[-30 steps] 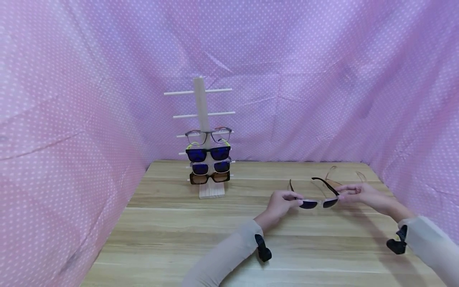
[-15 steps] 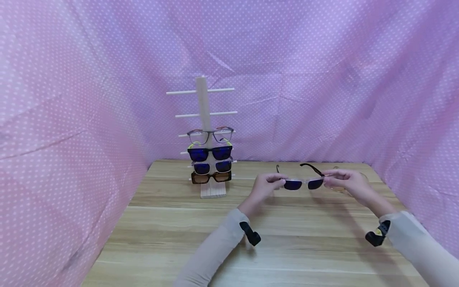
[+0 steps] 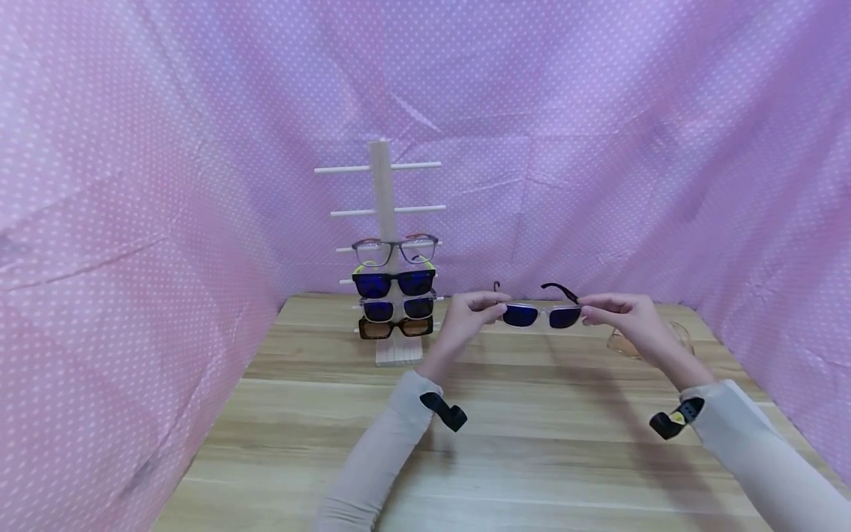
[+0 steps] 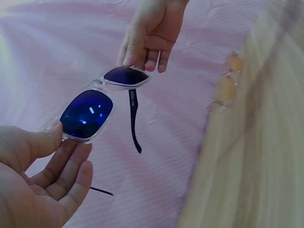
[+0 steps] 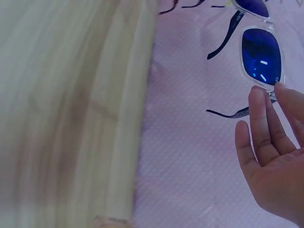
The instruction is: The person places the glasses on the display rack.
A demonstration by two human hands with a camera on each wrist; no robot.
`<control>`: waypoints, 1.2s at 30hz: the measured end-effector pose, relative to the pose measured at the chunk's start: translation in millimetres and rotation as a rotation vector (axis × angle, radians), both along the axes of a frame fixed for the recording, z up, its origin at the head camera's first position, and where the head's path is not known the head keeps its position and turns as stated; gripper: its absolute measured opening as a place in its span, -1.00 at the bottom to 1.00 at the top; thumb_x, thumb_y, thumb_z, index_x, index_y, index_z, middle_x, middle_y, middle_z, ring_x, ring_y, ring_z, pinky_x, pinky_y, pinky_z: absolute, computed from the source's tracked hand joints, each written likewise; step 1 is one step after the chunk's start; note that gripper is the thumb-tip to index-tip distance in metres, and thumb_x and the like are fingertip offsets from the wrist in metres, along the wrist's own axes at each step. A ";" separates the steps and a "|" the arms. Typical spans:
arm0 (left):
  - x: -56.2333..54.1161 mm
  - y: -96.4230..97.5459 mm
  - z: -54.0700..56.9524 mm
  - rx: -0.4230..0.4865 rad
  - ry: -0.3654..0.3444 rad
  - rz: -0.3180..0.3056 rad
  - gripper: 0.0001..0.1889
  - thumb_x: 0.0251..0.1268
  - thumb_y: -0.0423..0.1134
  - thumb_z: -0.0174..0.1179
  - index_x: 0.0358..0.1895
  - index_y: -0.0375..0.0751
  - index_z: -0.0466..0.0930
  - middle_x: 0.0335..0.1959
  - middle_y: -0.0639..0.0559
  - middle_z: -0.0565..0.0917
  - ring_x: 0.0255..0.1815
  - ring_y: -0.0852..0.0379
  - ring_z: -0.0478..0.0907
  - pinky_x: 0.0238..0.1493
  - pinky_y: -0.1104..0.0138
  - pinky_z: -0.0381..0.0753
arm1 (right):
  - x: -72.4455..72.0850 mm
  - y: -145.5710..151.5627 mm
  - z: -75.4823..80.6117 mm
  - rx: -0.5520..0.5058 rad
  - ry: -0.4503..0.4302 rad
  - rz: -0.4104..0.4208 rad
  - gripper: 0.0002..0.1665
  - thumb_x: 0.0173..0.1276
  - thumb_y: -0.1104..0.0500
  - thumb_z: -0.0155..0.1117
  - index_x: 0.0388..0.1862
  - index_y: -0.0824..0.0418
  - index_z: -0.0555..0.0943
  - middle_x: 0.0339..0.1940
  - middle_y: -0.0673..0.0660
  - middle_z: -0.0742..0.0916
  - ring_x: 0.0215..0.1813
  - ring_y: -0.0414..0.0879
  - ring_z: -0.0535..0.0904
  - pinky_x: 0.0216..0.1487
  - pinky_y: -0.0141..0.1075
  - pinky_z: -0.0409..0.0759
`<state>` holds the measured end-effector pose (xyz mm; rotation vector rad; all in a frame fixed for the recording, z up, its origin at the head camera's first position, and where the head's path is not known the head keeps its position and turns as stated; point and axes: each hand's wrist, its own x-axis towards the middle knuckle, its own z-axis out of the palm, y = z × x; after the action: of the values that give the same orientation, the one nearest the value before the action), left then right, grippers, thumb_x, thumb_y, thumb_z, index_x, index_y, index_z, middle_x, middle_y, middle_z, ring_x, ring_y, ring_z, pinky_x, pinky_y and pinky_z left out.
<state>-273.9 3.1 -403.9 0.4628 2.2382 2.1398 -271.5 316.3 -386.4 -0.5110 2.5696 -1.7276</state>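
Note:
Both hands hold one pair of sunglasses point(image 3: 521, 315) with a clear frame, dark blue lenses and black temples. My left hand point(image 3: 468, 318) pinches its left outer corner; in the left wrist view the thumb point(image 4: 45, 138) lies on the front of the frame with the fingers behind. The right outer corner is pinched by my right hand point(image 3: 621, 314), its thumb point(image 5: 289, 102) near the lens edge. The temples are unfolded and point away from me. To the left stands a wooden display rack point(image 3: 384, 192) bearing several pairs of glasses, the lowest a dark-framed pair with brown lenses point(image 3: 395, 329).
A pair of glasses with orange-tinted lenses point(image 3: 625, 343) lies on the wooden table point(image 3: 518, 443) behind my right wrist. The rack's two upper rods point(image 3: 419, 209) carry no glasses. A pink dotted cloth point(image 3: 598, 148) surrounds the table's back and sides.
Both hands have lifted the sunglasses and carried them left and away from me, closer to the rack. The orange-tinted glasses are less covered by the right hand now.

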 end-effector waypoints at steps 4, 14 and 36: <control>-3.7 -10.5 9.6 -0.042 0.040 -0.042 -0.76 0.40 -0.34 0.29 0.07 -0.26 0.75 -0.03 -0.22 0.79 -0.10 -0.06 0.75 -0.07 0.37 0.75 | -3.1 -7.2 9.0 -0.058 0.012 0.029 -0.65 0.46 0.27 0.32 0.14 0.42 0.66 -0.28 -0.08 0.85 -0.21 -0.26 0.77 -0.12 -0.43 0.73; -5.3 -25.2 28.7 -0.072 0.023 -0.064 -0.73 0.45 -0.35 0.23 0.14 -0.26 0.71 0.12 -0.16 0.75 -0.15 0.26 0.69 0.03 0.32 0.75 | -7.1 -17.8 31.9 -0.108 -0.003 0.073 -0.67 0.42 0.32 0.34 0.11 0.44 0.66 -0.21 -0.08 0.86 -0.17 -0.21 0.80 -0.09 -0.33 0.77; 0.6 -63.3 75.4 -0.084 0.048 -0.167 -0.72 0.46 -0.38 0.22 0.15 -0.36 0.68 0.19 -0.23 0.70 0.07 0.12 0.71 0.17 0.23 0.71 | -3.7 -38.3 70.7 -0.240 0.008 0.139 -0.76 0.37 0.42 0.34 0.00 0.37 0.74 -0.26 -0.02 0.86 -0.22 -0.20 0.79 -0.08 -0.29 0.78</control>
<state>-273.4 -60.2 -328.5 0.6780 2.2155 1.9665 -275.2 278.0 -315.6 -0.6853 2.2799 -1.9968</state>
